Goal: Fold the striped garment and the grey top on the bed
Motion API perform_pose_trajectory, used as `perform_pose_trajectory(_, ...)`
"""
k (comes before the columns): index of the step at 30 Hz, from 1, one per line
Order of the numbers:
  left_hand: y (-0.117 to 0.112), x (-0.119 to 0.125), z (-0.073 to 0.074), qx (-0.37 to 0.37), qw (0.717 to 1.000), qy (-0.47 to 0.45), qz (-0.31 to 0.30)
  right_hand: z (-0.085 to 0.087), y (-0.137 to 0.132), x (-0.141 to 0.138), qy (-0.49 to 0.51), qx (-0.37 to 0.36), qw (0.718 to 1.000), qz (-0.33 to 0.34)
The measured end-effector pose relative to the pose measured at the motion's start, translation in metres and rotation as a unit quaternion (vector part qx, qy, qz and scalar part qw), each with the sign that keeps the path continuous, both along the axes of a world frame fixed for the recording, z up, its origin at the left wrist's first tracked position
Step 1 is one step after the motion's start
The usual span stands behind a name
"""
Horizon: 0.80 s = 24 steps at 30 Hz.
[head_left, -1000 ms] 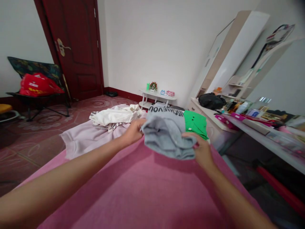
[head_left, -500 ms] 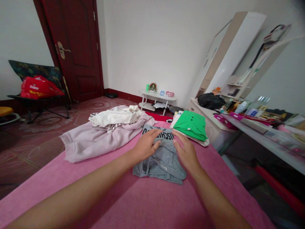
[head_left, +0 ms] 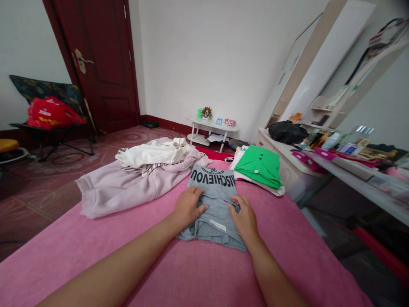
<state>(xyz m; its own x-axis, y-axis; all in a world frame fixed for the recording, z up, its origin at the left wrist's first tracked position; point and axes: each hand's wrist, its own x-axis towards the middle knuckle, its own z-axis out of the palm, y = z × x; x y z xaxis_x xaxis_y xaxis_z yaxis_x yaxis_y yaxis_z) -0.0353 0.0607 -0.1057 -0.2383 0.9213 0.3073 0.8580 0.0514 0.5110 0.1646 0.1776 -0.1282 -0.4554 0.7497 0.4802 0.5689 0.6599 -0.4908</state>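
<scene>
A grey T-shirt [head_left: 214, 194] with black lettering lies partly folded on the pink bed cover in front of me, its print upside down from my side. A small white label shows on its near part. My left hand [head_left: 188, 208] is at the shirt's left side, fingers and thumb closed on a fold of the cloth. At the right side, my right hand [head_left: 244, 217] pinches a raised edge of the same layer between thumb and fingers. Some of the fingertips are hidden by cloth.
Left of the shirt lies a pale pink fleece garment [head_left: 108, 192] with a white garment [head_left: 153, 154] on top. A stack topped by a green folded shirt [head_left: 258, 164] sits to the right. Behind is a red cloth [head_left: 214, 154]. A cluttered dressing table [head_left: 345, 183] stands along the right.
Both hands have come nearer to me and lower on the shirt, closing on its cloth. The near layer has shifted, and the lettering and label show more fully.
</scene>
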Motion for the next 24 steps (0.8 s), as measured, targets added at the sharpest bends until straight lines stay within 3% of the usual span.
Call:
perform_pose_trajectory(8, -0.005, -0.017, 0.013, -0.077, 0.996, -0.036, -0.018, 0.004, 0.002, 0.010, -0.072, 0.007, 0.997, -0.012)
perform_pose_trajectory(13, -0.005, -0.014, 0.014, -0.116, 0.993, 0.006, -0.033, 0.016, -0.002, 0.013, -0.131, -0.026, 0.990, -0.033)
perform_pose_trajectory(18, 0.000, -0.016, -0.002, -0.154, 0.986, 0.043, -0.035, 0.035, -0.015, 0.020, -0.200, -0.065, 0.976, -0.056)
perform_pose_trajectory(24, 0.010, -0.025, -0.027, -0.097, 0.990, 0.096, -0.044, 0.047, -0.033, 0.023, -0.239, -0.097, 0.956, -0.138)
